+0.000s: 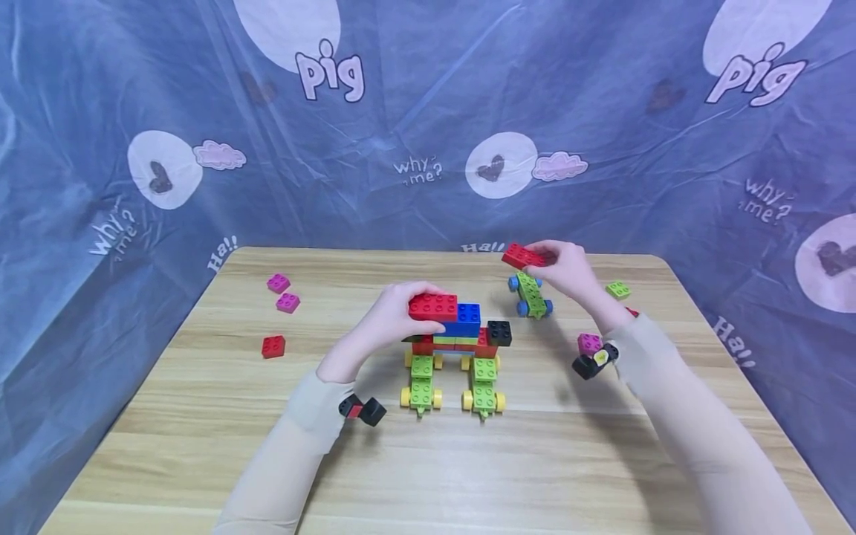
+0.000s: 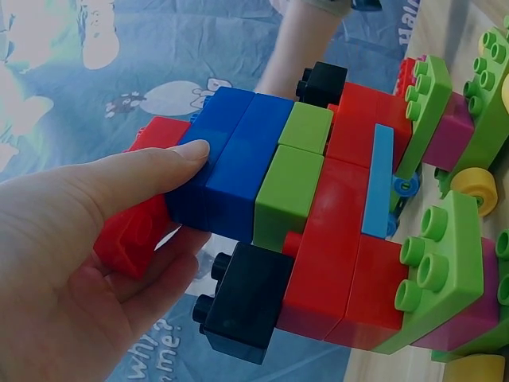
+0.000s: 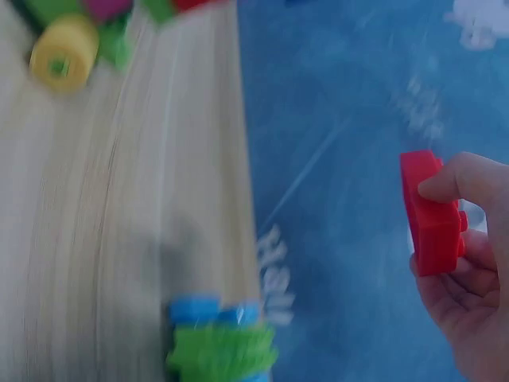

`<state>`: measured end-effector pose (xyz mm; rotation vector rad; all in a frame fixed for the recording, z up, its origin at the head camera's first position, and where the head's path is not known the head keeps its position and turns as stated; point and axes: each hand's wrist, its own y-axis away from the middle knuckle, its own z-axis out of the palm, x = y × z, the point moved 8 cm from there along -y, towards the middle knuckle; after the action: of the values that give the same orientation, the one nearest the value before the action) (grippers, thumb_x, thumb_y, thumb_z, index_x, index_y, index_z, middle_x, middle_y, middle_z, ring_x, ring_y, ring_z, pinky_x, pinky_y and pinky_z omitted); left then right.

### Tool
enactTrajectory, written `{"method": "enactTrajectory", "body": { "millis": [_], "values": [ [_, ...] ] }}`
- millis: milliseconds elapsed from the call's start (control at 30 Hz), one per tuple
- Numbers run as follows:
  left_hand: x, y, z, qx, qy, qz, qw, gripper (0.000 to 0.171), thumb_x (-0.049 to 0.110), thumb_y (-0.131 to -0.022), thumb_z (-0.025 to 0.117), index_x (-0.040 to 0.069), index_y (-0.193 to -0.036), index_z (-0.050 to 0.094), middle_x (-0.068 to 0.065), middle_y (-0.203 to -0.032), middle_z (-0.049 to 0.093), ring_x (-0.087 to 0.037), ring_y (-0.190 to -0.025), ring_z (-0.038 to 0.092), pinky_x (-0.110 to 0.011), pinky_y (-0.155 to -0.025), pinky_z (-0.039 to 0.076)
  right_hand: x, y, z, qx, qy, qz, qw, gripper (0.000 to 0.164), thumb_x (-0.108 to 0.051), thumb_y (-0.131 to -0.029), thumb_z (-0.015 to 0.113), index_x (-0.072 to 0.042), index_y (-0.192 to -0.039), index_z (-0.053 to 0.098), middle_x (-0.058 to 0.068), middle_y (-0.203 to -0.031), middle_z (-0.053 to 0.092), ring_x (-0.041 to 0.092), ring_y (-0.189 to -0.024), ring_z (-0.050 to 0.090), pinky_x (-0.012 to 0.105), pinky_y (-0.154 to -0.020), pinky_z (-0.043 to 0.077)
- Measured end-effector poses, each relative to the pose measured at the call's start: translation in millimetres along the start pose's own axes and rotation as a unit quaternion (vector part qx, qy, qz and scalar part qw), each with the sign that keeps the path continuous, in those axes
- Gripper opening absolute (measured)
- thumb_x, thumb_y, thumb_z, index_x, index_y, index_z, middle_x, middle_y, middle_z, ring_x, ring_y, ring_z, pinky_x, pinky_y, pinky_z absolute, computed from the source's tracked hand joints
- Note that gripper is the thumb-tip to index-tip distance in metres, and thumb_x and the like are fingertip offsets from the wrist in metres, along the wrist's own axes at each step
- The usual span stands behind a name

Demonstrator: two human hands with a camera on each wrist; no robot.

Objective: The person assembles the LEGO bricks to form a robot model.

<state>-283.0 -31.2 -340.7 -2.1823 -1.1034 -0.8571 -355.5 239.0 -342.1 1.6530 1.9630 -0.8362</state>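
Observation:
A stacked block structure (image 1: 461,343) of red, blue, light green and black bricks stands on two green wheeled bases (image 1: 421,383) with yellow wheels. At its top my left hand (image 1: 394,316) grips a red brick (image 1: 433,305). In the left wrist view the thumb (image 2: 171,159) lies against the blue bricks (image 2: 238,159), while the fingers curl behind the red brick. Farther back on the right, my right hand (image 1: 568,269) pinches another red brick (image 3: 433,215) in the air, studs up in the head view. Below that brick is a green car base (image 1: 531,293) with blue wheels.
Two magenta bricks (image 1: 287,302) and a small red brick (image 1: 273,346) lie on the left of the wooden table (image 1: 200,431). On the right are a magenta brick (image 1: 589,342) and a light green brick (image 1: 618,289). A blue printed cloth (image 1: 401,96) hangs behind the table.

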Motion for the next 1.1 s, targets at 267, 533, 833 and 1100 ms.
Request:
{"method": "enactTrajectory", "body": {
  "millis": [267, 533, 833, 1100],
  "values": [
    [0.0, -1.3, -1.7, 0.003, -0.005, 0.008, 1.0000, 0.049, 0.020, -0.078, 0.082, 0.010, -0.122, 0.064, -0.009, -0.110, 0.069, -0.019, -0.087, 0.065, -0.029, -0.075, 0.054, -52.8, 21.2, 12.1, -0.032, -0.043, -0.058, 0.997, 0.041, -0.013, -0.081, 0.073, -0.002, -0.120, 0.065, 0.018, -0.105, 0.069, 0.025, -0.087, 0.065, 0.023, -0.074, 0.050],
    [1.0, -1.5, -3.1, 0.005, -0.013, 0.016, 0.9998, 0.049, 0.021, -0.077, 0.082, 0.009, -0.121, 0.064, -0.009, -0.107, 0.070, -0.018, -0.084, 0.064, -0.027, -0.073, 0.053, -85.6, 44.0, 20.0, -0.064, -0.054, -0.103, 0.991, 0.041, -0.011, -0.079, 0.075, -0.001, -0.117, 0.066, 0.016, -0.110, 0.069, 0.028, -0.099, 0.066, 0.042, -0.088, 0.051],
    [0.5, -1.7, -2.8, 0.002, -0.015, 0.010, 0.9998, 0.049, 0.021, -0.077, 0.082, 0.009, -0.121, 0.064, -0.009, -0.108, 0.070, -0.018, -0.086, 0.064, -0.029, -0.076, 0.054, -99.8, 59.4, 28.3, -0.092, -0.042, -0.138, 0.985, 0.037, -0.012, -0.078, 0.074, -0.005, -0.114, 0.069, 0.011, -0.110, 0.070, 0.022, -0.091, 0.064, 0.034, -0.080, 0.051],
    [4.0, -1.0, -2.8, 0.003, -0.019, 0.024, 0.9995, 0.050, 0.021, -0.076, 0.082, 0.007, -0.121, 0.065, -0.009, -0.112, 0.069, -0.020, -0.094, 0.066, -0.033, -0.083, 0.054, -97.5, 61.8, 36.6, -0.104, -0.035, -0.142, 0.984, 0.038, -0.010, -0.075, 0.075, -0.008, -0.113, 0.070, 0.008, -0.111, 0.070, 0.020, -0.096, 0.063, 0.040, -0.082, 0.051]
  ]
}}
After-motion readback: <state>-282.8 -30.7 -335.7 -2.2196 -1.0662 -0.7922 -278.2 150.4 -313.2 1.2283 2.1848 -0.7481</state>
